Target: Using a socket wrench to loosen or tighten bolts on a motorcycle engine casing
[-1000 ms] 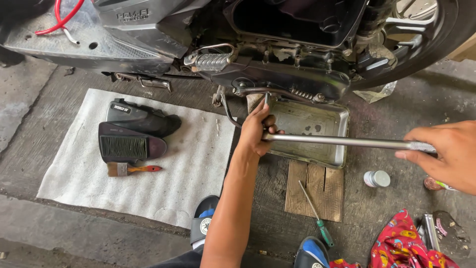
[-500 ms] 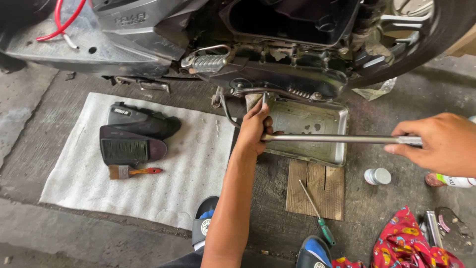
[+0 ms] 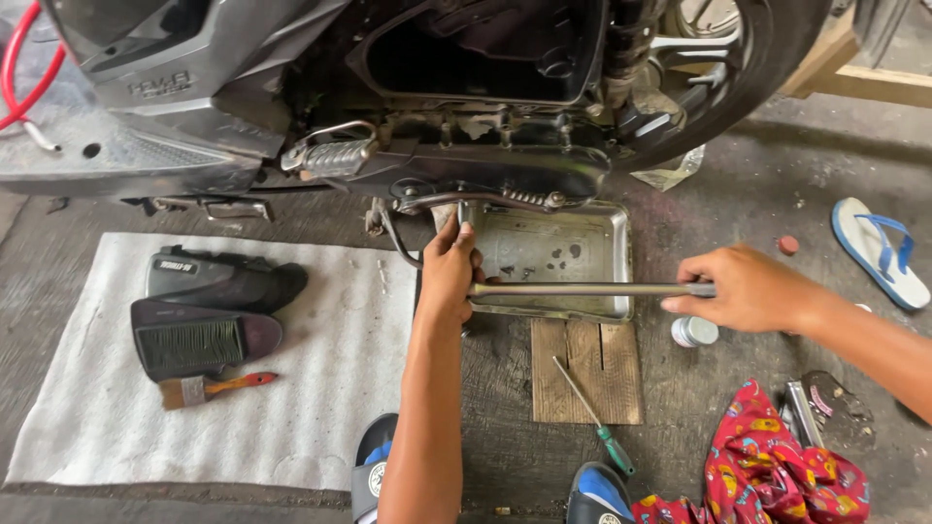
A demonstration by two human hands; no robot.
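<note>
A green-handled screwdriver (image 3: pixel 594 417) is lying by a red floral-patterned cloth (image 3: pixel 767 475); an orange-handled brush (image 3: pixel 214 387) is resting on a white mat (image 3: pixel 320 388); a blue-strapped sandal (image 3: pixel 879 252) is showing.

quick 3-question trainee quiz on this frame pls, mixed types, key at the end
1. True or false: the left hand and the right hand hold opposite ends of the same long metal bar.
2. What lies right under the bar? A) a red bucket B) a metal tray C) a car tyre
3. Fill in: on the white mat, below the two dark plastic covers, lies a small ____ with an orange handle.

Key: 1 true; 2 B; 3 brush
</note>
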